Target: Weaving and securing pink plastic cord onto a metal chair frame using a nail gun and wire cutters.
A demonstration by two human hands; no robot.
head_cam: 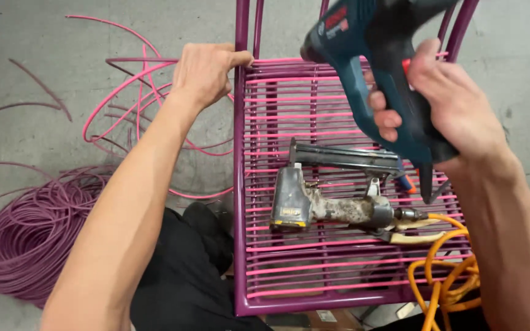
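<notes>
1. Head view, right hand [455,107]: closed around the grip of a blue-green heat gun [375,67]; fingers wrapped fully about the handle, thumb near the red switch; the tool is raised above the chair seat, nozzle end toward the upper left, apparently held clear of the woven cords.

2. Head view, left hand [207,73]: clamped over the top corner of the purple chair frame [238,184], fingers curled on the tube; it appears to steady the frame; nothing else is in it.

3. Seat: pink cords [289,116] run side to side, stretched between the frame rails; a grey pneumatic stapler [332,196] lies on them, well worn and spattered, seemingly parked within reach; an orange coiled air hose [446,276] leads off its rear to the lower right.

4. Surface and surroundings: bare grey concrete floor [26,37]; a coil of purple cord [29,239] lies at the lower left, well apart from the chair; loose pink cord lengths [124,98] sprawl beside the frame; the person's dark-clad knee sits just beside the frame's left rail.
</notes>
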